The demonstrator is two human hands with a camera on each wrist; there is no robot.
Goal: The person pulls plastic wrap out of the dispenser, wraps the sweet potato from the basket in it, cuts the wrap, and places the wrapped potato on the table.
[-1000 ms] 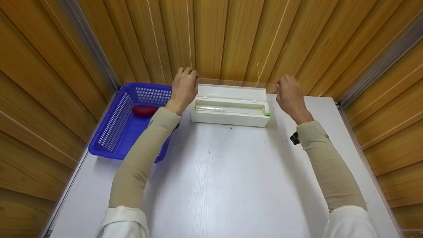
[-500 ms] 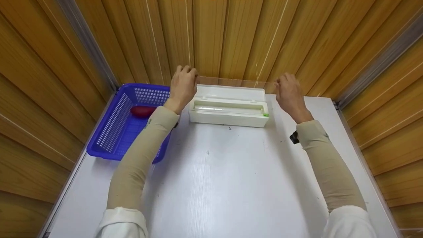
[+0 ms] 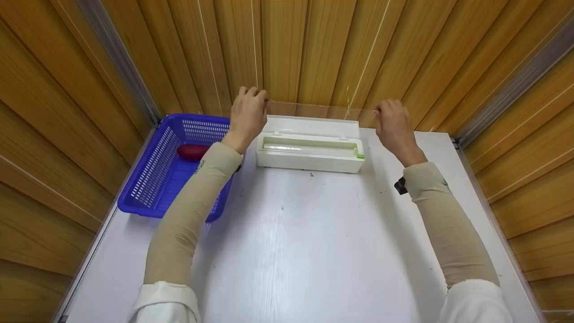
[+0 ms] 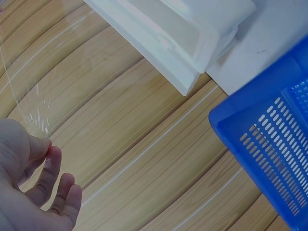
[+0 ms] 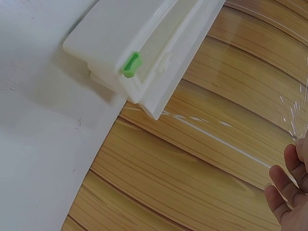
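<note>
A sheet of clear plastic wrap (image 3: pixel 320 110) is stretched between my two hands, above and behind its dispenser. My left hand (image 3: pixel 249 114) pinches one corner between thumb and forefinger; creases fan out from that pinch in the left wrist view. The other corner is pinched by my right hand (image 3: pixel 394 128), where similar creases show in the right wrist view. Below the wrap stands a white plastic wrap dispenser box (image 3: pixel 309 163), its lid (image 3: pixel 314 126) laid back. Inside lies the clear wrap roll (image 3: pixel 291 147). A green slider (image 5: pixel 131 64) sits at the box's right end.
To the left is a blue perforated basket (image 3: pixel 175 213) holding a dark red oblong item (image 3: pixel 192 152), partly covered by my left forearm. The white table (image 3: pixel 296 242) meets wood-look panels (image 3: pixel 287 49) at the back and sides.
Both hands stay almost still, the wrap held taut. My left hand has risen slightly away from the box, and the wrap's far edge has moved up a little with it.
</note>
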